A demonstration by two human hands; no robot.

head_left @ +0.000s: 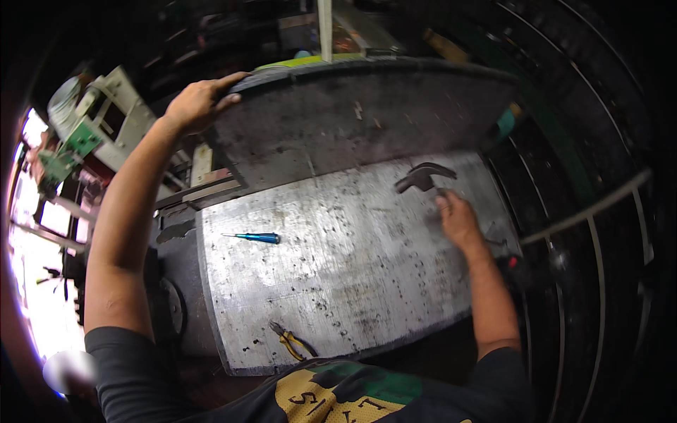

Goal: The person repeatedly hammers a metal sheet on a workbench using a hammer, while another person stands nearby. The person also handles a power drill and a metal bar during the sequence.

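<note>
Fingers over the rim and thumb in front, my left hand (196, 106) grips the top left corner of a dark upright panel (296, 123). My right hand (461, 220) is closed round the handle of a claw hammer (425, 175). The hammer's dark head points toward the panel, over the far right part of a scuffed metal plate (331, 261); I cannot tell whether it touches. On the plate's left half lies a blue screwdriver (262, 238), its tip to the left. Yellow-and-black pliers (289, 340) lie at the near edge, jaws pointing away from me.
A pale and green machine (113, 127) stands at the far left, beside bright openings. Behind the panel rises a pale post (325, 28). Dark racks with light rails (599, 211) line the right side. Dark marks dot the plate.
</note>
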